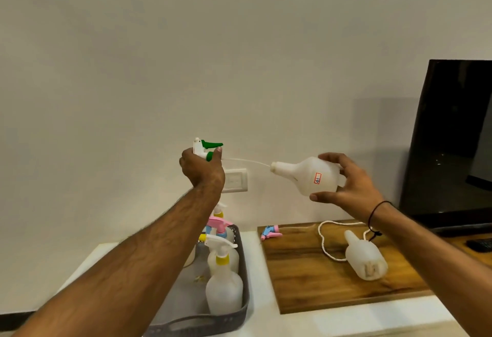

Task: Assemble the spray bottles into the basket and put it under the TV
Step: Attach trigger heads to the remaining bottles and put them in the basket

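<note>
My left hand (201,168) grips a white and green spray head (207,147), raised in front of the wall. Its thin dip tube (247,162) runs right, with its tip at the mouth of a white bottle (308,174). My right hand (348,187) holds that bottle sideways by its base; a small red-framed label faces me. Below, a grey basket (243,307) holds assembled spray bottles (223,283) with white, yellow and pink heads. Another headless white bottle (366,259) lies on a wooden board (306,283). A pink and blue spray head (270,232) lies at the board's far left corner.
A black TV (452,137) stands at the right on the wooden surface, with a dark remote (480,245) below it. A white cord (327,240) loops across the board. A wall socket (235,180) sits behind my left hand. The basket rests on a white counter (266,320).
</note>
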